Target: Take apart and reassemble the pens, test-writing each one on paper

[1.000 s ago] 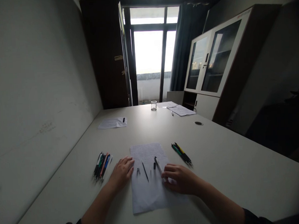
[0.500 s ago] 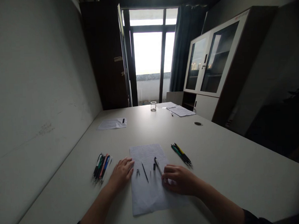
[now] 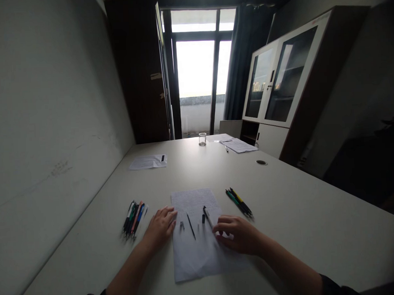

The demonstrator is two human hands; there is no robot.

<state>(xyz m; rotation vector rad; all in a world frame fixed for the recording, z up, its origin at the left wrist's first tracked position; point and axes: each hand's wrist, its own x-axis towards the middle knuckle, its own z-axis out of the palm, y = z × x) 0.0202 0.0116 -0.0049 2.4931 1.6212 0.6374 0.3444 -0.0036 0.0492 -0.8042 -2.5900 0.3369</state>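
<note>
A sheet of lined paper (image 3: 195, 265) lies in front of me with pen parts on it. My left hand (image 3: 161, 225) rests flat at its left edge, fingers spread and holding nothing. Over the right side of the sheet is my right hand (image 3: 231, 233), its fingers bent but apart, fingertips at the lower end of a white pen barrel (image 3: 208, 217) with a dark tip. The barrel lies slanted on the paper. Left of it are a short black cap-like piece (image 3: 203, 219), a tiny pale piece (image 3: 198, 225), a thin dark refill (image 3: 191, 226) and small clear-grey parts (image 3: 182, 226).
Several mixed pens (image 3: 134, 220) lie in a bunch to the left, and a few green, black and yellow pens (image 3: 239, 203) to the right. Farther back are a glass (image 3: 202, 139), loose papers (image 3: 239, 145), another sheet (image 3: 148, 162) and a round desk hole (image 3: 261, 162).
My right hand's fingers have loosened and spread a little beside the pen barrel, which stays in place. My left hand has not moved.
</note>
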